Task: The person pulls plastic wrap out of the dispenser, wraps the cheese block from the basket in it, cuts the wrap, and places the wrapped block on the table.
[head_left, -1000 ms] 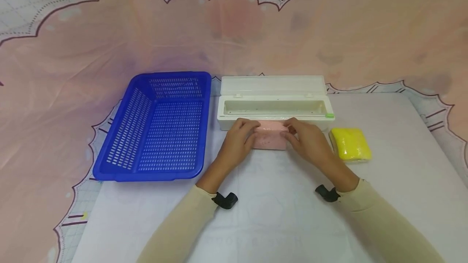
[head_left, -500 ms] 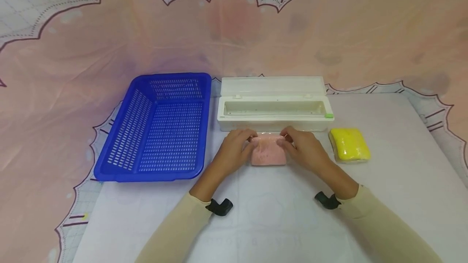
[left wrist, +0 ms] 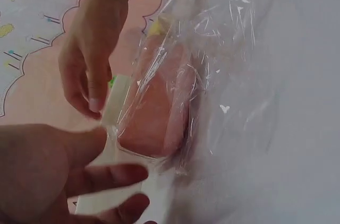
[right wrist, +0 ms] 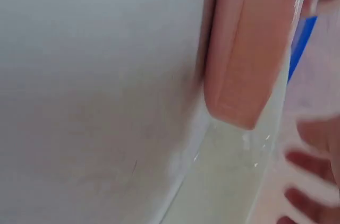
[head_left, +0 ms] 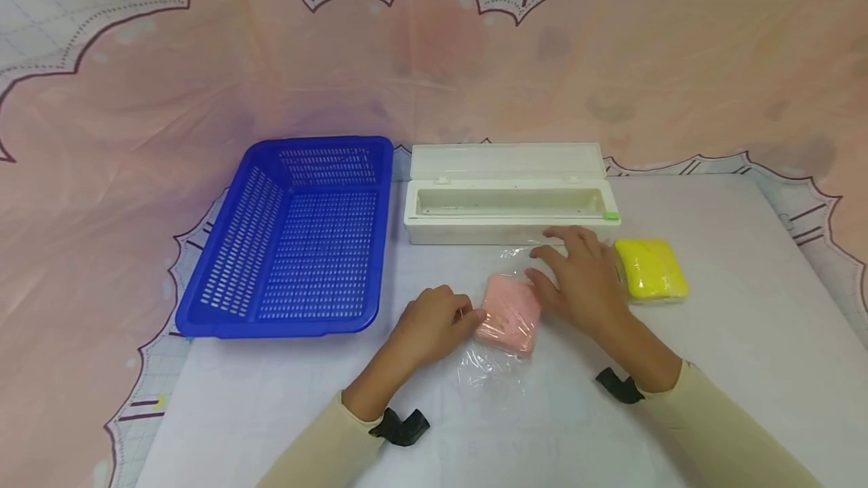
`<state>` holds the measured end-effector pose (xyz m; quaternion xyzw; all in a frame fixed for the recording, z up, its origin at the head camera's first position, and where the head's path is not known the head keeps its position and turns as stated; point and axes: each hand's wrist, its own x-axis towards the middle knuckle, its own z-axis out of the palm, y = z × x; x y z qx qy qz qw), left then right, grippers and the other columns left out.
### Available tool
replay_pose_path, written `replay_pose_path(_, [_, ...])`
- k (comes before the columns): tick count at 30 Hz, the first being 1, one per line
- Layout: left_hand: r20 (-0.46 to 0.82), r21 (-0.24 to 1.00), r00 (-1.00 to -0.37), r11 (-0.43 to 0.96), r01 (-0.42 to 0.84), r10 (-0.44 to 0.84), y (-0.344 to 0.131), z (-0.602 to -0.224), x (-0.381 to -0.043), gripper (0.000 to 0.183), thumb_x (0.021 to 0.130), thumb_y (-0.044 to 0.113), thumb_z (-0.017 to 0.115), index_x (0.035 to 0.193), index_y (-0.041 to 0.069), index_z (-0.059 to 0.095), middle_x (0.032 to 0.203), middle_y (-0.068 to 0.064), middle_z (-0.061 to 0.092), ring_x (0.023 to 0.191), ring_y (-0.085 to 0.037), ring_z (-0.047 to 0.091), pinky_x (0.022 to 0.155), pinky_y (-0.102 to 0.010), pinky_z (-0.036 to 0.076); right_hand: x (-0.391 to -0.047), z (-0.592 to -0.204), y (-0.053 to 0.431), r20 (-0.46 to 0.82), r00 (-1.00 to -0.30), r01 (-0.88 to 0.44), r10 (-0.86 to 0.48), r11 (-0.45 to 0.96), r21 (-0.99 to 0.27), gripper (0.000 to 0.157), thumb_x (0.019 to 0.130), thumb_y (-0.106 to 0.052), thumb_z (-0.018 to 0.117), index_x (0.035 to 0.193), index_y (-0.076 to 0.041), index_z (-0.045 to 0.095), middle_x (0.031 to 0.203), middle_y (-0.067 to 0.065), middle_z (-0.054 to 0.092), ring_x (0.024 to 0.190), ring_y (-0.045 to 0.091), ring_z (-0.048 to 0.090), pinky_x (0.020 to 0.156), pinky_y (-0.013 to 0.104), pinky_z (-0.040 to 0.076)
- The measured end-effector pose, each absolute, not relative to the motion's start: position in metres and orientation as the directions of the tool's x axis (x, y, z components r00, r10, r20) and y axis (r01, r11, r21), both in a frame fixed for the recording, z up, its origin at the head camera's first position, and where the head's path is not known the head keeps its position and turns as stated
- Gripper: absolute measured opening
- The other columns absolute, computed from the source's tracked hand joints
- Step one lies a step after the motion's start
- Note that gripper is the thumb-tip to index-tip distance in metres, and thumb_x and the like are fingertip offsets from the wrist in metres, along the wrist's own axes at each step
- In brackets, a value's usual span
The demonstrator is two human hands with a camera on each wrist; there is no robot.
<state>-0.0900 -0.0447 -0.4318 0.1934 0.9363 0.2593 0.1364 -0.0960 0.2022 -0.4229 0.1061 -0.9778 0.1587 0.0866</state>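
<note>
A pink block [head_left: 508, 315] lies tilted on the white tabletop, in clear plastic film [head_left: 484, 366] that spreads loosely beyond its near and far ends. In the left wrist view the film [left wrist: 239, 59] looks creased and shiny. My left hand [head_left: 434, 326] is at the block's left side, thumb tip by its edge; the left wrist view shows its fingers apart and gripping nothing. On the other side my right hand [head_left: 579, 281] has its fingers spread, thumb near the block's upper right edge. Behind them stands a long white cling film dispenser [head_left: 511, 233], lid raised.
To the left is a blue perforated plastic basket [head_left: 322, 326]. A yellow block [head_left: 652, 269] in clear film lies right of my right hand. Patterned peach cloth [head_left: 434, 74] hangs behind the table. Dark straps [head_left: 400, 428] sit at both wrists.
The pink block has moved from the dispenser's front toward me and turned. Both hands have loosened their hold at its sides; my left hand came nearer, and loose film now shows around the block.
</note>
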Motion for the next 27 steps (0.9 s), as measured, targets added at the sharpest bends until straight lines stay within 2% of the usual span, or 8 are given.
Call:
replay_pose_path(3, [-0.176,0.655,-0.915,0.737,0.166,0.362,-0.045,-0.433,-0.091,0.023,0.102,0.03,0.06,0.098,0.009,0.069,0.085,-0.004,0.063,0.077,-0.018,0.058,0.068,-0.033,0.048,-0.086,-0.418,0.208,0.172,-0.981,-0.156,-0.094,0.907,-0.391,0.033,0.096,-0.032,0.069,0.115,-0.006,0.064,0.109,0.014,0.064,0.099,0.032,0.058,0.081,0.047,0.051])
replay_pose_path(6, [-0.298,0.796,-0.907,0.601,-0.065,0.298,-0.045,-0.435,-0.095,0.025,0.103,0.024,0.056,0.118,0.004,0.061,0.105,-0.012,0.067,0.091,-0.021,0.067,0.079,-0.036,0.059,-0.081,-0.417,0.214,-0.091,-0.992,-0.02,-0.088,0.819,-0.574,0.038,0.101,-0.035,0.062,0.118,-0.003,0.054,0.09,0.01,0.066,0.072,0.021,0.062,0.066,0.033,0.053])
replay_pose_path(9, [-0.418,0.862,-0.858,0.429,-0.271,0.298,-0.043,-0.437,-0.097,0.03,0.104,0.019,0.056,0.128,0.001,0.053,0.12,-0.018,0.063,0.101,-0.025,0.071,0.081,-0.035,0.063,-0.079,-0.42,0.216,-0.395,-0.91,0.208,-0.123,0.69,-0.694,0.044,0.104,-0.039,0.057,0.128,-0.003,0.048,0.095,0.011,0.07,0.07,0.017,0.067,0.067,0.03,0.058])
replay_pose_path(12, [-0.465,0.873,-0.824,0.324,-0.365,0.324,-0.039,-0.439,-0.097,0.036,0.102,0.013,0.057,0.133,-0.003,0.048,0.125,-0.021,0.057,0.104,-0.026,0.069,0.08,-0.036,0.063,-0.077,-0.425,0.214,-0.522,-0.835,0.354,-0.172,0.558,-0.751,0.054,0.103,-0.039,0.06,0.14,-0.005,0.04,0.112,0.015,0.068,0.079,0.02,0.073,0.074,0.033,0.062])
replay_pose_path(14, [-0.478,0.873,-0.809,0.285,-0.395,0.341,-0.037,-0.441,-0.095,0.04,0.1,0.01,0.059,0.135,-0.005,0.046,0.125,-0.022,0.057,0.1,-0.025,0.068,0.079,-0.036,0.063,-0.078,-0.428,0.211,-0.541,-0.817,0.389,-0.202,0.5,-0.774,0.06,0.101,-0.038,0.062,0.145,-0.007,0.036,0.119,0.017,0.065,0.084,0.021,0.074,0.077,0.035,0.063])
replay_pose_path(19, [-0.468,0.882,-0.799,0.26,-0.394,0.377,-0.033,-0.446,-0.089,0.049,0.095,0.005,0.064,0.137,-0.011,0.045,0.117,-0.021,0.063,0.089,-0.018,0.068,0.08,-0.036,0.063,-0.081,-0.435,0.207,-0.5,-0.824,0.34,-0.268,0.472,-0.813,0.067,0.099,-0.031,0.066,0.151,-0.011,0.03,0.131,0.019,0.054,0.091,0.022,0.068,0.079,0.035,0.062])
replay_pose_path(23, [-0.417,0.902,-0.826,0.288,-0.323,0.379,-0.033,-0.449,-0.085,0.047,0.089,0.008,0.07,0.129,-0.012,0.054,0.109,-0.018,0.07,0.087,-0.015,0.067,0.083,-0.03,0.06,-0.081,-0.438,0.207,-0.457,-0.831,0.296,-0.317,0.444,-0.846,0.07,0.1,-0.025,0.064,0.156,-0.015,0.023,0.136,0.02,0.048,0.099,0.025,0.063,0.086,0.034,0.058])
replay_pose_path(27, [-0.405,0.913,-0.826,0.219,-0.344,0.392,-0.035,-0.448,-0.084,0.042,0.09,0.008,0.071,0.124,-0.01,0.055,0.114,-0.019,0.068,0.09,-0.016,0.066,0.085,-0.031,0.059,-0.079,-0.437,0.208,-0.429,-0.835,0.281,-0.345,0.403,-0.871,0.071,0.101,-0.024,0.062,0.157,-0.018,0.019,0.139,0.02,0.045,0.105,0.026,0.063,0.089,0.036,0.059])
